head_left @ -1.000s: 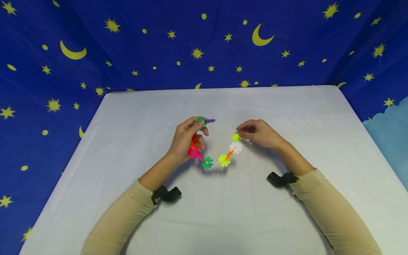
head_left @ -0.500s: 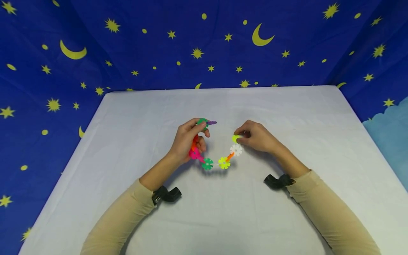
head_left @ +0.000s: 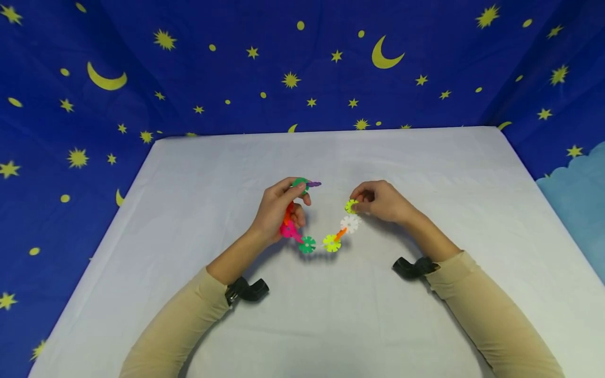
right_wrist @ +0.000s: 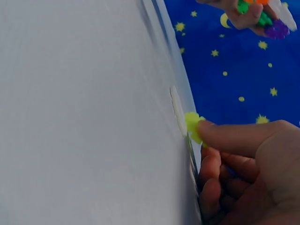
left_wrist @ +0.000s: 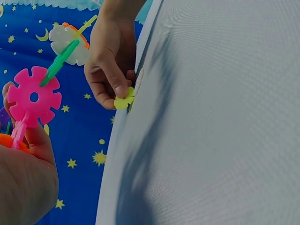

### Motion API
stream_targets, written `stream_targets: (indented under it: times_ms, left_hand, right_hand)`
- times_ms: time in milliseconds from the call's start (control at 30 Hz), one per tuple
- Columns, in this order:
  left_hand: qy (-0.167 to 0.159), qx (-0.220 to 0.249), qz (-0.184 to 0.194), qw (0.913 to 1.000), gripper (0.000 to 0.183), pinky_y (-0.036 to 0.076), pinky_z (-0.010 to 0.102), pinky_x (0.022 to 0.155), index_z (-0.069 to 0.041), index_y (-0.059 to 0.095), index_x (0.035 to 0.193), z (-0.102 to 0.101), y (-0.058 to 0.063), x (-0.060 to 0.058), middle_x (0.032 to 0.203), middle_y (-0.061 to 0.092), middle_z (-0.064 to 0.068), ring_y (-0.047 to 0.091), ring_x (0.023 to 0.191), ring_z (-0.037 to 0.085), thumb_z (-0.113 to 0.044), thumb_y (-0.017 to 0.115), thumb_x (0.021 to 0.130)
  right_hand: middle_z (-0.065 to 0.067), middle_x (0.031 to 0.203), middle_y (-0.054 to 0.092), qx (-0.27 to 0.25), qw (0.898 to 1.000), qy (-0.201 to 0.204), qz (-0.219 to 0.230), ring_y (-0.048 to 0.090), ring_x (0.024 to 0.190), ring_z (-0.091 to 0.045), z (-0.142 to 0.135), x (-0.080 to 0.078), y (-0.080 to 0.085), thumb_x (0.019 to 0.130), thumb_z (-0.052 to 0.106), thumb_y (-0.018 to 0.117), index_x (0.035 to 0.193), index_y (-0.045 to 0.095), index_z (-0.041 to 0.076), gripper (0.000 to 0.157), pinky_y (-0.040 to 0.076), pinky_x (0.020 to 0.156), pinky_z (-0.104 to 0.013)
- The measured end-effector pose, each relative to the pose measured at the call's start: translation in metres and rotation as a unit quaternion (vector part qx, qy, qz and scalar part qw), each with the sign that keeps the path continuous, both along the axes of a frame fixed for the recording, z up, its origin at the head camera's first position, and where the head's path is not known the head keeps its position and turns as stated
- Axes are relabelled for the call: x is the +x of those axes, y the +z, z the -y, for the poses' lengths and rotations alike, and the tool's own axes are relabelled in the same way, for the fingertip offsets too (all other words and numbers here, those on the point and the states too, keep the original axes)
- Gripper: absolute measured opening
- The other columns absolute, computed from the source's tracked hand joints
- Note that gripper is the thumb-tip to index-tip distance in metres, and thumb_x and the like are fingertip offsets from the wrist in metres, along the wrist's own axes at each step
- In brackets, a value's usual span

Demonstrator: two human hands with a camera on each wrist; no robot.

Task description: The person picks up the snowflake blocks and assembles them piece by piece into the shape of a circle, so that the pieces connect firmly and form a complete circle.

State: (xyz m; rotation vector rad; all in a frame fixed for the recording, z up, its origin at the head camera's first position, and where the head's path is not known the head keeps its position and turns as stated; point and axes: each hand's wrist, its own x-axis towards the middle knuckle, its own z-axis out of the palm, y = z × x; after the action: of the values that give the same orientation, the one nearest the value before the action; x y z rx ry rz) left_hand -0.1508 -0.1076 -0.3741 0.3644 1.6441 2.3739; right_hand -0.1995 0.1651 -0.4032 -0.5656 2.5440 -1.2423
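My left hand (head_left: 276, 210) holds one end of a chain of notched plastic snowflake discs. A green disc (head_left: 300, 184) is pinched between its thumb and fingers, and a purple disc (head_left: 314, 184) sticks out to the right. Below hang red, orange and pink discs (head_left: 287, 230), then a green disc (head_left: 307, 244), a yellow disc (head_left: 332, 243), an orange disc (head_left: 341, 233) seen edge-on and a white disc (head_left: 350, 224). My right hand (head_left: 385, 201) pinches another yellow disc (right_wrist: 192, 125) by thumb and fingertips, right beside the white one. Whether those two are joined, I cannot tell.
A white cloth covers the table (head_left: 331, 315). Blue curtain (head_left: 264, 63) with yellow stars and moons rises behind and at the sides. Black curved wrist mounts (head_left: 248, 289) stick out from both sleeves.
My right hand has shifted slightly left, then settled, and its yellow disc now shows more of its face. My left hand has sunk a little with the chain.
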Motion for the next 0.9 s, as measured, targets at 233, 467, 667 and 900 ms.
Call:
stream_targets:
  times_ms: [233,467,667,900]
  left_hand:
    - [-0.004,-0.003,0.002,1.0000,0.026,0.045,0.026,0.037,-0.002,0.059,0.105,-0.001,0.000,0.000,0.078,0.058,0.011,0.056,0.042,0.017,-0.026,0.060,0.096]
    - [-0.009,-0.011,-0.002,0.9999,0.022,0.046,0.027,0.037,-0.002,0.059,0.103,-0.001,0.000,0.002,0.079,0.057,0.014,0.056,0.042,0.018,-0.023,0.057,0.098]
    - [-0.011,-0.003,0.019,0.9997,0.025,0.040,0.023,0.035,0.000,0.061,0.093,-0.003,-0.001,0.002,0.074,0.056,0.010,0.055,0.041,0.016,-0.024,0.059,0.097]
    - [-0.018,0.005,0.027,0.9995,0.028,0.036,0.022,0.032,0.000,0.060,0.083,-0.004,-0.001,0.002,0.072,0.054,0.010,0.053,0.039,0.015,-0.024,0.060,0.097]
  right_hand:
    - [-0.012,0.093,0.065,-0.064,0.994,-0.020,0.087,0.058,0.084,-0.026,-0.008,-0.002,0.004,0.089,0.014,0.070,0.104,0.069,0.005,0.018,0.048,0.067,-0.031]
    - [-0.013,0.099,0.068,-0.129,0.985,-0.025,0.111,0.059,0.082,-0.034,-0.011,0.000,0.010,0.089,0.018,0.071,0.113,0.069,0.005,0.028,0.051,0.067,-0.039]
    - [-0.017,0.095,0.068,-0.239,0.962,-0.025,0.134,0.058,0.079,-0.038,-0.006,0.007,0.024,0.086,0.018,0.075,0.110,0.069,-0.001,0.031,0.053,0.070,-0.042]
    - [-0.016,0.092,0.067,-0.295,0.943,-0.016,0.156,0.065,0.079,-0.027,0.003,0.015,0.038,0.087,0.010,0.072,0.109,0.065,-0.006,0.028,0.055,0.075,-0.040]
